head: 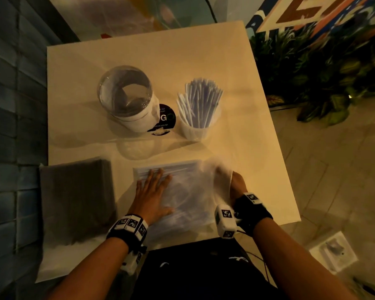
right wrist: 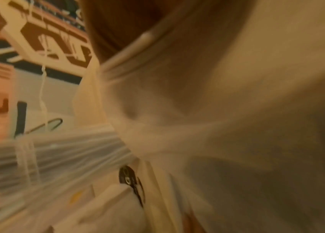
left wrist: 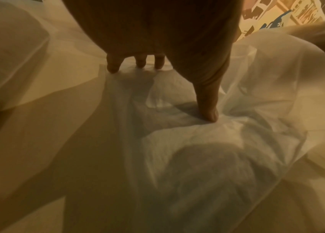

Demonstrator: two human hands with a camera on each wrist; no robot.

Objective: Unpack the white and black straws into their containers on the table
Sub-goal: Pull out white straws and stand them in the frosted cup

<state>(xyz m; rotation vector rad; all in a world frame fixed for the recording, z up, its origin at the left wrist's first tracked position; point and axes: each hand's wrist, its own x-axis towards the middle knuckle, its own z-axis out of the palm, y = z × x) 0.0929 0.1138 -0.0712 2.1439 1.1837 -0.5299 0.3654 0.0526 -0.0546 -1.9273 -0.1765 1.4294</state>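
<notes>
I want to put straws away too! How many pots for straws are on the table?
2. A tall clear glass jar with a white band stands at the far left. A clear plastic cup full of white straws stands to its right. None seem hidden.

The right hand (head: 236, 182) is mostly tucked behind the clear plastic bag (head: 195, 191), so its fingers and grip can't be made out. Right wrist view is smeared with blur; the plastic fills most of it. In the left wrist view the left hand (left wrist: 157, 39) is cut off by the top edge, palm in shadow. The dark bundle (head: 76, 200) on the table's left is probably the black straws, too dim to tell.
</notes>
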